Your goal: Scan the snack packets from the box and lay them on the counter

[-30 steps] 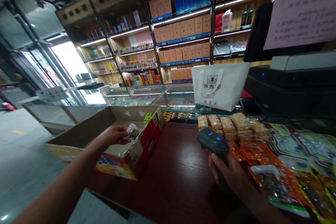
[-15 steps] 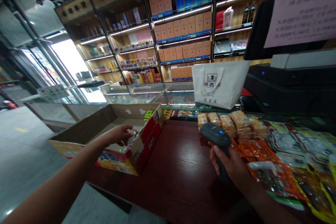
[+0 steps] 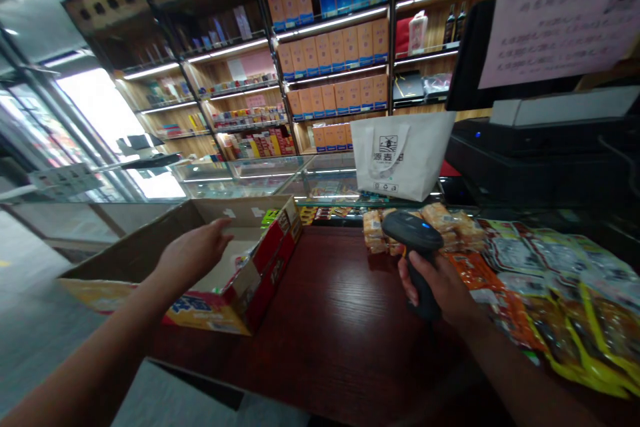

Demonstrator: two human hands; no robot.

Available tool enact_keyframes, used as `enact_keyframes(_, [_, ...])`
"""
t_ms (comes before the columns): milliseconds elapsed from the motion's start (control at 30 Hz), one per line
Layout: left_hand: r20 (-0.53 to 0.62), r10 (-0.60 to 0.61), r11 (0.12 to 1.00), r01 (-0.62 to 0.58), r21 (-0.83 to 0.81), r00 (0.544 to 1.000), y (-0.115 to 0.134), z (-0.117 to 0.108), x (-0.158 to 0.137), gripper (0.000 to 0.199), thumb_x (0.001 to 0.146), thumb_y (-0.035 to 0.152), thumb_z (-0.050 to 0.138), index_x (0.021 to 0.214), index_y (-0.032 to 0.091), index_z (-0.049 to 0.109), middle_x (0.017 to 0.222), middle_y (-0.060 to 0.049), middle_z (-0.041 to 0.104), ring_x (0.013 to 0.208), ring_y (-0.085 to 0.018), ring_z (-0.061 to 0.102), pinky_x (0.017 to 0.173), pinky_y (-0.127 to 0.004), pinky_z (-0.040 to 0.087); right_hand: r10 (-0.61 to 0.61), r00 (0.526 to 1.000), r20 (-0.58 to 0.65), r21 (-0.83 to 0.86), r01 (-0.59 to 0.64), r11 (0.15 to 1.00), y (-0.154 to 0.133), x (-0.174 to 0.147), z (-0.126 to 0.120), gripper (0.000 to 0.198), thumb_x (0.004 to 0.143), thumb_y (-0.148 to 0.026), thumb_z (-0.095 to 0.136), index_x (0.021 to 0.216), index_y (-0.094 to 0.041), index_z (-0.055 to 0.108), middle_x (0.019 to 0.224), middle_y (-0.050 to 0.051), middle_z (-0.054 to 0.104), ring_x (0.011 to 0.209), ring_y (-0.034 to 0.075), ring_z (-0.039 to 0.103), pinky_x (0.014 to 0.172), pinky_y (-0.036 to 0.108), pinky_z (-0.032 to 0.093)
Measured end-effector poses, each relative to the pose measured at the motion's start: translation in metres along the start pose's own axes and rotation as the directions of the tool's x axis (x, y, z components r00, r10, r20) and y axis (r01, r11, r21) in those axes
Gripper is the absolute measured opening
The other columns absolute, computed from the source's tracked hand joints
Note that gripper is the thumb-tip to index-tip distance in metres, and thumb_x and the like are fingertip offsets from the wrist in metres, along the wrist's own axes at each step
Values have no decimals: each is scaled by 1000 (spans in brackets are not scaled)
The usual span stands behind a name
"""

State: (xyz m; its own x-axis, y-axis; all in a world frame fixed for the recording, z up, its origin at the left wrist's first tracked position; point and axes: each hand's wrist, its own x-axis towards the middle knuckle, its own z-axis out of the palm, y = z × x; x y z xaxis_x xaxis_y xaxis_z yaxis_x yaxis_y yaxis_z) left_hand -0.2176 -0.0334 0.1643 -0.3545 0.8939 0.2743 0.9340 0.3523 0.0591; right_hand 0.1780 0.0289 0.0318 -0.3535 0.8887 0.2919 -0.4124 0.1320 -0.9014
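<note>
My left hand (image 3: 193, 255) hovers inside the shallow cardboard box (image 3: 210, 317), thumb and forefinger slightly apart, with nothing visible between them. Its other fingers are hidden behind the back of the hand. Small clear-wrapped packets (image 3: 240, 260) lie by the box's right wall, and a bright green packet (image 3: 270, 217) sits in the far right corner. On the right, my right hand (image 3: 440, 287) grips the handle of a dark barcode scanner (image 3: 413, 230), its head pointing left and a blue light lit on top. The scanner partly covers a row of wrapped tan snack packs (image 3: 373, 230).
Orange packets (image 3: 473, 270) and yellow-edged food pouches (image 3: 565, 327) cover the right side of the dark wooden counter (image 3: 345, 320). A white carrier bag (image 3: 425, 153) stands behind on the glass case, beside a black monitor (image 3: 467, 60). Stocked shelves line the back wall.
My left hand has moved up and left, away from the small packets by the box's right wall. The scanner stays in my right hand, and the camera view has turned slightly right.
</note>
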Motion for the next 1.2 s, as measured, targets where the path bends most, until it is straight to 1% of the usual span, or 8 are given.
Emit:
enact_keyframes(100, [-207,161,970,-193,-149,965,39,5,-21,50,91,47,46,132,23,62,97,-7,78,77,-26,71,71,-34,52,-24,999,25,25,23,999,-20,7,-13,32,90,-51,69,95,-20,61,70,-3,63,41,8,50,36,20,42])
enact_keyframes(200, [-166,385,824,-419,-382,908,88,34,-39,39,89,50,52,114,27,72,101,-4,78,83,-25,72,79,-33,54,-55,998,26,21,55,998,-38,13,-30,34,89,-52,69,85,-20,60,64,-3,60,39,8,48,36,20,41])
enact_keyframes(367, [42,757,519,-562,-644,652,184,107,-70,27,93,32,52,104,22,75,101,-7,77,90,-22,72,82,-32,55,-127,992,-20,36,127,991,-55,14,-52,31,88,-50,69,97,-22,60,70,-4,62,40,7,47,35,19,40])
enact_keyframes(433, [52,800,452,-543,-707,598,219,133,-84,27,92,26,54,111,21,73,107,-9,75,95,-23,71,85,-33,55,-147,988,-36,40,149,988,-59,12,-58,30,89,-49,69,97,-21,61,70,-4,63,41,7,47,36,19,40])
enact_keyframes(567, [-17,784,391,-516,-762,621,278,159,-104,40,87,24,66,126,21,62,118,-11,68,106,-24,66,93,-37,53,-177,982,-64,51,181,982,-66,9,-65,31,89,-49,69,100,-22,61,72,-4,63,41,7,47,37,19,40])
enact_keyframes(767, [97,725,535,-469,-703,681,331,165,-107,53,80,31,75,128,15,59,122,-18,62,117,-34,60,98,-45,49,-173,981,-91,37,177,984,-70,10,-67,33,87,-51,69,100,-22,61,69,-5,61,41,8,47,36,20,40])
enact_keyframes(967, [91,658,463,-306,-832,748,342,177,-104,60,62,17,84,119,22,64,121,-14,67,114,-34,62,95,-41,46,-161,981,-110,15,164,986,-67,10,-65,35,86,-52,69,101,-21,61,69,-6,60,42,8,46,37,21,40])
enact_keyframes(1200, [179,604,216,57,-975,777,332,179,-100,14,68,20,75,72,20,61,65,1,66,58,-15,59,56,-25,42,-148,986,-76,5,148,989,-63,12,-64,35,88,-52,67,103,-21,61,70,-6,60,42,7,45,38,21,39])
